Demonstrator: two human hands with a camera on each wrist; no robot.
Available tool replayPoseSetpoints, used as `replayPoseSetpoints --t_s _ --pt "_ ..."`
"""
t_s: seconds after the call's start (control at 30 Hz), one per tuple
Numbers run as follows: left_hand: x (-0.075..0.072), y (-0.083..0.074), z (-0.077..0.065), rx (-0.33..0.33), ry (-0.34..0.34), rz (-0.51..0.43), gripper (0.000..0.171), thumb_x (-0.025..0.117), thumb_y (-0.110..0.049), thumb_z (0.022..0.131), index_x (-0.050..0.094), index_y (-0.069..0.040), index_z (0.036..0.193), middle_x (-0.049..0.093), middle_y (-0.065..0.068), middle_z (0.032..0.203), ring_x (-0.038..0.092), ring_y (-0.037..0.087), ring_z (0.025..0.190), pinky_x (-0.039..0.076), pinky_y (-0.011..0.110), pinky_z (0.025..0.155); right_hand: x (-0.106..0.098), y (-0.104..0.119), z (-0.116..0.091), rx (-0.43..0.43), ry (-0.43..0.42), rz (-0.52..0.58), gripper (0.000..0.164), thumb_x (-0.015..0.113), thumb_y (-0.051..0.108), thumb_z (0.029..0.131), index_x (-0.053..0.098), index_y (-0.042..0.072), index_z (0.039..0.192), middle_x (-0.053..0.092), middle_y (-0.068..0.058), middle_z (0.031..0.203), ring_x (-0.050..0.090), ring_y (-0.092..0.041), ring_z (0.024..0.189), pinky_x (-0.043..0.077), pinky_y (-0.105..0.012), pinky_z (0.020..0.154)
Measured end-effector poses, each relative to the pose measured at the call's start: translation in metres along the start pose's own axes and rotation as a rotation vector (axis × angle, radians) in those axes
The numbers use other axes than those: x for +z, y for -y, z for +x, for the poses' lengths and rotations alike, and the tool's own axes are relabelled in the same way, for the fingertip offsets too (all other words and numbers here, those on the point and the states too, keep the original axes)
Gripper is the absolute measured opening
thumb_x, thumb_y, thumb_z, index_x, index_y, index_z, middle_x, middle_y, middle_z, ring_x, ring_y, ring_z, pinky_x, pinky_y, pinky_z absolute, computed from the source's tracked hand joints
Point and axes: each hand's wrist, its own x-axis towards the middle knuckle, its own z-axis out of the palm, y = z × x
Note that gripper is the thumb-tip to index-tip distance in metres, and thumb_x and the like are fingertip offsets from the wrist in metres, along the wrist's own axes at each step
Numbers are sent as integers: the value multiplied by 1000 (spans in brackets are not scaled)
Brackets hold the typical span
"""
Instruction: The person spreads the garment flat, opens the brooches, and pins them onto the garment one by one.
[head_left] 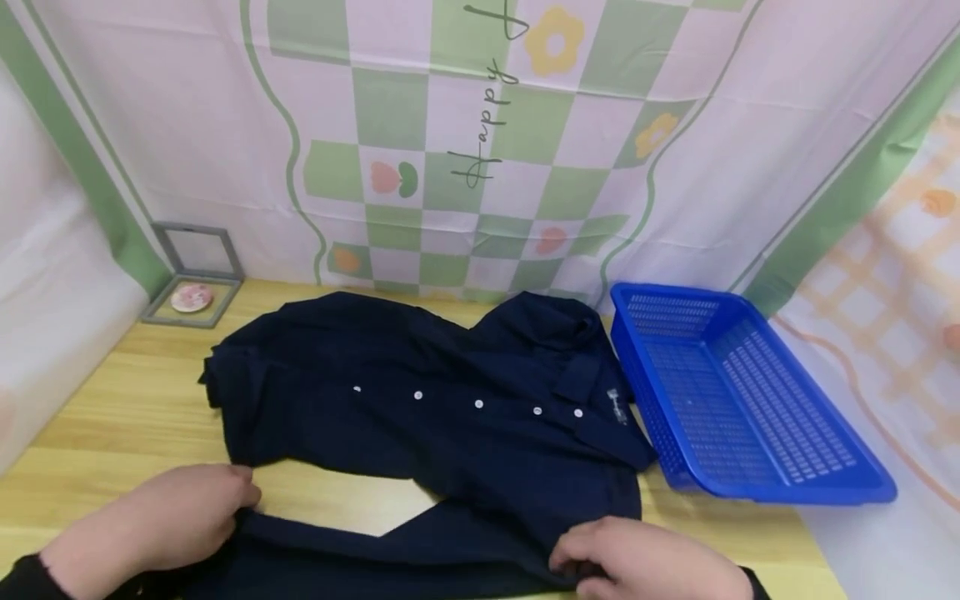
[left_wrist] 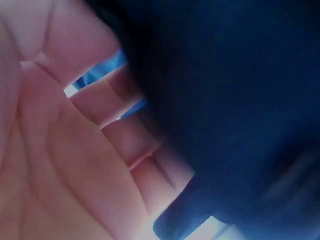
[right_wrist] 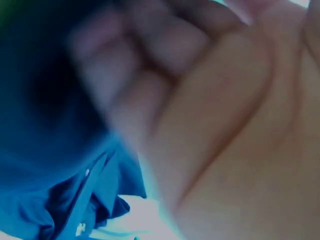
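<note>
A dark navy button-up shirt lies across the table with its collar toward the right and a row of white buttons along its middle. One sleeve stretches along the near edge. At its left end, my left hand grips the fabric. Farther right, near the shoulder, my right hand pinches the same sleeve with curled fingers. Dark cloth covers the left fingertips in the left wrist view. In the right wrist view, blurred cloth hangs beside the curled fingers.
A blue plastic basket stands at the right, touching or very near the collar side. At the back left sits an open grey-framed case with a round pink item. A patterned curtain closes off the back of the wooden table.
</note>
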Motion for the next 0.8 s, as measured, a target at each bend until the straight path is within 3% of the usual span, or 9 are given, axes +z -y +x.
replayPoseSetpoints --t_s 0.07,0.17,0.27,0.4,0.47,0.53,0.67,0.73,0.8 --pt "0 -2 2 26 -48 -2 21 68 -6 83 65 -26 83 49 -12 82 49 3 64 47 32 56 1 0 1 24 -29 6 15 60 26 102 67 24 116 61 20 106 57 3 90 51 -23 71" --pt "-2 -8 9 61 -180 61 13 71 -11 85 67 -21 92 46 -9 85 45 3 62 44 30 52 2 0 6 48 -249 -120 12 69 21 96 68 23 108 60 18 99 57 3 84 51 -23 67" --pt "-3 -11 19 16 -278 190 23 74 -10 84 70 -11 106 54 2 96 52 13 68 49 35 56 2 0 13 153 -410 -295 21 79 19 87 68 19 105 56 13 95 56 -1 80 51 -27 65" --pt "0 -8 30 -74 -275 356 38 74 -2 83 70 -8 121 60 12 106 57 29 79 52 46 66 2 -7 21 325 -316 -392 32 82 25 83 68 14 111 54 9 94 57 -9 84 51 -33 67" --pt "2 -3 35 -85 -265 401 38 74 1 83 70 -8 120 62 12 101 57 31 79 51 47 68 3 -13 24 348 -280 -383 24 80 23 85 67 16 103 53 10 87 58 -10 79 50 -33 63" --pt "2 0 38 -74 -272 434 36 74 2 81 71 -8 115 63 11 94 57 31 78 50 46 68 5 -18 26 347 -322 -378 17 78 18 86 62 18 92 52 12 81 58 -9 74 48 -32 60" --pt "1 -4 41 -60 -298 419 28 74 -3 82 70 -10 108 60 8 89 56 27 74 48 43 62 7 -24 26 408 -492 -386 19 75 12 89 60 23 85 60 13 78 63 -11 69 49 -32 57" --pt "2 -13 39 -28 -306 355 21 76 -14 84 68 -13 103 56 4 87 55 23 71 46 41 57 6 -24 26 460 -546 -389 13 74 13 90 65 22 92 66 9 81 67 -15 72 52 -35 58" --pt "5 -23 35 22 -258 247 25 78 -28 85 66 -16 103 52 0 89 54 19 71 46 40 56 6 -24 27 512 -551 -371 9 72 15 93 67 20 99 69 4 82 68 -17 71 52 -36 57"
